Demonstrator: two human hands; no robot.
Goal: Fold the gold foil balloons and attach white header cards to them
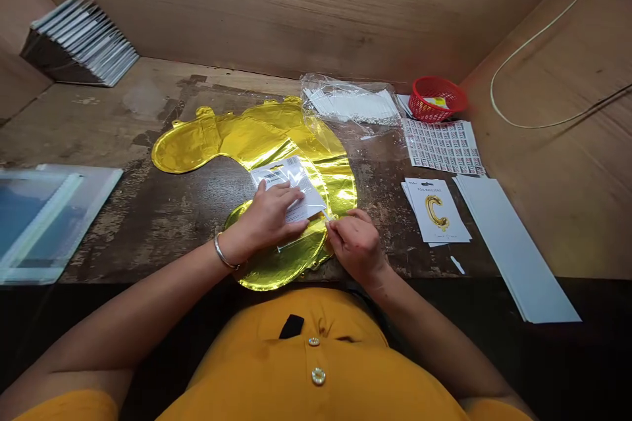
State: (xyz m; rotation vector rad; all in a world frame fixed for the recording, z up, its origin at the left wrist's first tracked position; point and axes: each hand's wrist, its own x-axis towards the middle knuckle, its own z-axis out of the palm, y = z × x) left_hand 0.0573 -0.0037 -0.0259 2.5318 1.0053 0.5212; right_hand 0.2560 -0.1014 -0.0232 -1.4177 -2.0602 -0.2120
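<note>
A large gold foil balloon (254, 135) lies flat and curved on the dark table in front of me. On it rests a white printed card (306, 200) with a clear, shiny film on it. My left hand (274, 210) presses on this card, fingers stretched out. By the card's lower right corner, my right hand (356, 238) is closed in a pinch on a thin white straw (326, 215). Its far end is hidden by the fingers. Balloon cards (434, 210), the top one showing a gold letter C, lie to the right.
Clear plastic sleeves (93, 200) lie at left. A stack of packets (89, 36) leans in the back left corner. Behind the balloon are a bag of white straws (350, 102), a red basket (437, 100) and a sticker sheet (444, 147). Long white cards (516, 247) overhang the front edge.
</note>
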